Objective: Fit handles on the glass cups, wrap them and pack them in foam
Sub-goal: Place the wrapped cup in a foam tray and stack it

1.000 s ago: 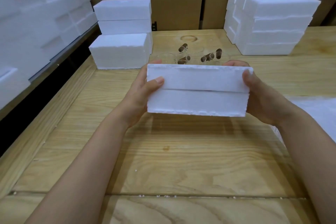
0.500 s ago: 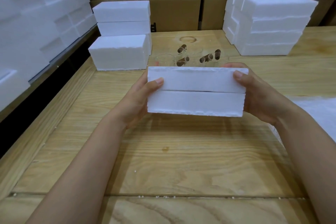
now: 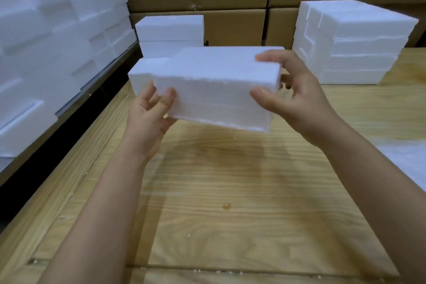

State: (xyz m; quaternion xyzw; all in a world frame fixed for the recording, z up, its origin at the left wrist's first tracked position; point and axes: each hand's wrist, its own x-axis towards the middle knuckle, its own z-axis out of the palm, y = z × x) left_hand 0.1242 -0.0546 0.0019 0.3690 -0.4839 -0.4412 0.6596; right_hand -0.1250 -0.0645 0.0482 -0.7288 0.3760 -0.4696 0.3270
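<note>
step: foam-packing stage, judged | foam block [image 3: 214,80] held clear of table [image 3: 230,191], just in front of far-left foam stack [image 3: 169,30] | L hand [image 3: 147,117] clamped at near-left btm corner, R hand [image 3: 292,94] clamped on right end | next: level set-down on stack prob. req'd
</note>
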